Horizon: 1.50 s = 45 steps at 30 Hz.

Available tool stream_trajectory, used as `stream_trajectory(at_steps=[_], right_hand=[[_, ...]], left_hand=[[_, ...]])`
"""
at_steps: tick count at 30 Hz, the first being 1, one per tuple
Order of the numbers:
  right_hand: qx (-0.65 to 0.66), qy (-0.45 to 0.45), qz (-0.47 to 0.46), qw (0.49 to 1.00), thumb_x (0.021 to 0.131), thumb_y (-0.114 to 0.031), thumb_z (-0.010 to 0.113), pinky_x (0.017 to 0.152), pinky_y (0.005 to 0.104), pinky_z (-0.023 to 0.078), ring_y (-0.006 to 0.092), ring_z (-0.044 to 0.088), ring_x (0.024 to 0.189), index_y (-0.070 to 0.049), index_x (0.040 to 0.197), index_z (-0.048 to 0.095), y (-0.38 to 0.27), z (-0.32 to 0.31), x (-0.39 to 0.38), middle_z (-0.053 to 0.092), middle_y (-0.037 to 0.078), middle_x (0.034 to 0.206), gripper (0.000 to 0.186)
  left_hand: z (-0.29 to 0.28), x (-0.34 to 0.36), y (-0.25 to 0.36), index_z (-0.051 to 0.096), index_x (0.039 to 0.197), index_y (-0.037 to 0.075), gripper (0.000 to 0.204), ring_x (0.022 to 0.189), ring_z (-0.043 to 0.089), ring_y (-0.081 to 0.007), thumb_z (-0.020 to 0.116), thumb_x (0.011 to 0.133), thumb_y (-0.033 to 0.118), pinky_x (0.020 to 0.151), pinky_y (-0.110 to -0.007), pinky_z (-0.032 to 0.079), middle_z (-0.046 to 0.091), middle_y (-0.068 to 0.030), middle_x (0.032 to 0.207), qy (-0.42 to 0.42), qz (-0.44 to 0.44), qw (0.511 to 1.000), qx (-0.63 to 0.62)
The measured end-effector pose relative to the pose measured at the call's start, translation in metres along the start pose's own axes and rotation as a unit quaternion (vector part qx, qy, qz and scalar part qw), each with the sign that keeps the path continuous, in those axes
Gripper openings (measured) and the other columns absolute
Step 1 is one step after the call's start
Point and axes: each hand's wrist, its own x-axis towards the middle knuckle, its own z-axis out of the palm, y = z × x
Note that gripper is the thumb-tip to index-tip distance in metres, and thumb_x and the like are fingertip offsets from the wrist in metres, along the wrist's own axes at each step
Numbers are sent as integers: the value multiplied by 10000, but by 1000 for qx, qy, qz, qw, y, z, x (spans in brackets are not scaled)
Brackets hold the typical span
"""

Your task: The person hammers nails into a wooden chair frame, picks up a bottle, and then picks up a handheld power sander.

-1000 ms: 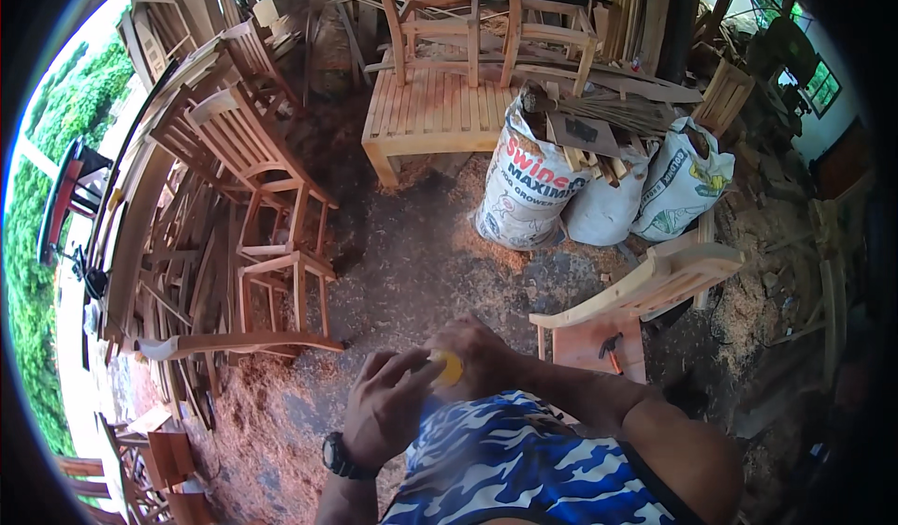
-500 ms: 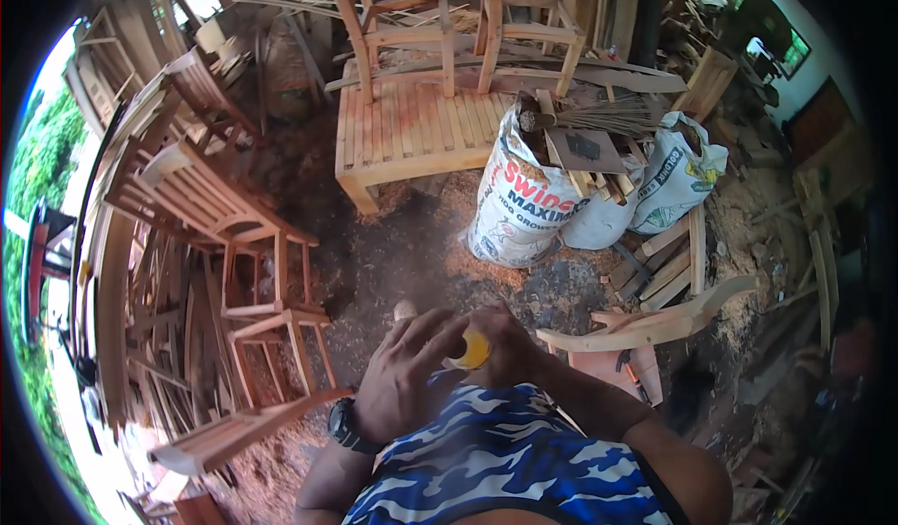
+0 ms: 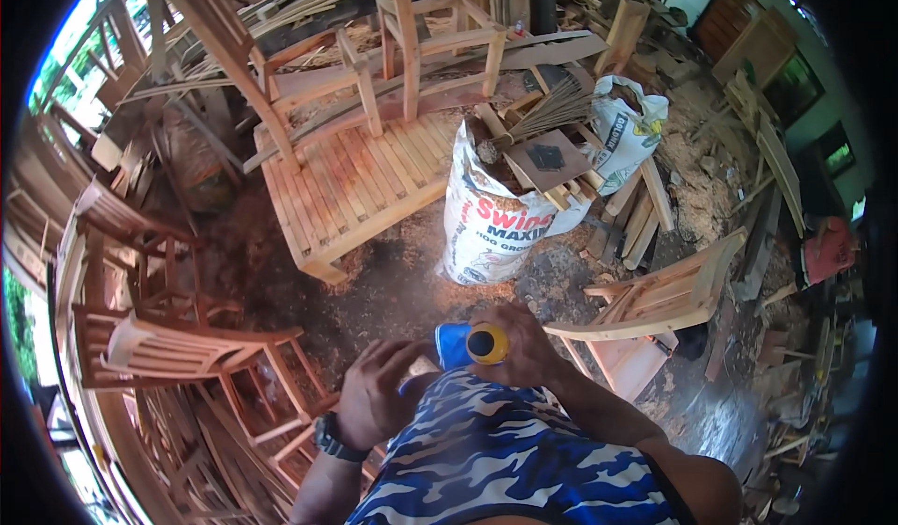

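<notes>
At the lower middle, my right hand grips a yellow cylindrical object with a dark round end. A blue object shows just left of it; whether the two are joined I cannot tell. My left hand, with a black watch on the wrist, is apart from the yellow object at its left, its fingers loosely curved and apart with nothing visible in them. A camouflage top covers my body below both hands.
A slatted wooden platform carries chair frames. White sacks topped with offcuts stand beside it. Wooden chairs fill the left, another the right. Wood piles, shavings and a red cloth-like thing lie farther out.
My left hand has come away leftward from the yellow object, leaving it in my right hand, and the blue object now shows. The view has turned, shifting the platform and sacks.
</notes>
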Motion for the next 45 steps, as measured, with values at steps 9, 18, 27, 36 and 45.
stream_trajectory(at_steps=[9, 18, 27, 36, 45], right_hand=[[-3, 77, -47, 996, 672, -298, 889, 1023, 480, 433, 353, 621, 1133, -82, 1292, 602, 43, 21, 92, 668, 129, 1192, 716], [36, 132, -35, 990, 635, -241, 911, 978, 470, 454, 349, 638, 1085, -90, 1286, 582, 109, -6, 208, 676, 124, 1173, 744], [-29, 187, -42, 981, 638, -216, 923, 870, 450, 490, 328, 666, 964, -62, 1250, 569, 133, -52, 244, 661, 124, 1130, 725], [-63, 234, 113, 964, 655, -268, 887, 880, 466, 485, 357, 673, 970, -50, 1110, 633, 130, -53, 262, 700, 128, 999, 565], [-95, 331, 59, 937, 760, -256, 845, 877, 501, 502, 419, 669, 983, -14, 1277, 526, 142, -41, 312, 686, 193, 1113, 654]], left_hand=[[-7, 133, -58, 690, 1181, 5, 429, 810, 682, -351, 799, 775, 92, 728, -424, 554, 715, -151, 952, -91, 85, 992, -31], [-31, 264, -102, 704, 1181, 82, 432, 891, 677, -328, 800, 759, 80, 777, -421, 564, 691, -131, 980, -109, 180, 977, 17], [-6, 351, -117, 686, 1128, 62, 371, 982, 647, -326, 781, 772, 99, 855, -431, 549, 652, -124, 1116, -161, 193, 968, -22], [-1, 407, -137, 684, 1061, 89, 323, 1076, 605, -282, 776, 761, 171, 935, -436, 496, 626, -82, 1140, -229, 286, 930, -39], [-15, 456, -167, 659, 1012, 66, 317, 941, 640, -262, 773, 803, 274, 885, -397, 507, 641, -74, 1036, -203, 298, 933, 7]])
